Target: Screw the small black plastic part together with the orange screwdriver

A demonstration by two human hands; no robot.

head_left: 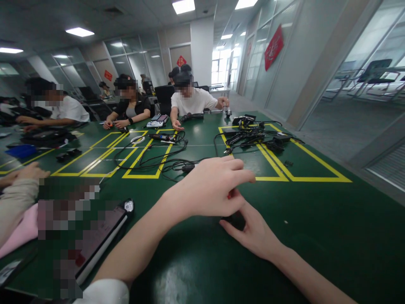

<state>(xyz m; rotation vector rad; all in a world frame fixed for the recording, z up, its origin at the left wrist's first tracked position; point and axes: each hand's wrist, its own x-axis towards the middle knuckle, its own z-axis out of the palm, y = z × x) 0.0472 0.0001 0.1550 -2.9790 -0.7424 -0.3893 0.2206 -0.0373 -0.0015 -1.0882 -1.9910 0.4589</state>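
Over the green table point(316, 228), my left hand point(211, 188) arches with bent fingers above my right hand point(256, 234). The two hands meet around something small, of which only a red bit point(230, 195) and a dark part point(234, 219) show. Its kind cannot be made out, since my left hand covers most of it. My right thumb and fingers curve round the dark part from the right. My left fingertips reach down to the red bit, and both hands look closed.
A phone-like device point(104, 240) lies left of my left forearm. Behind my hands are black cables point(177, 164), a pen-shaped tool point(163, 137) and a heap of black leads point(249, 135) among yellow tape lines. A neighbour's hand point(30, 173) is at left; several people sit opposite.
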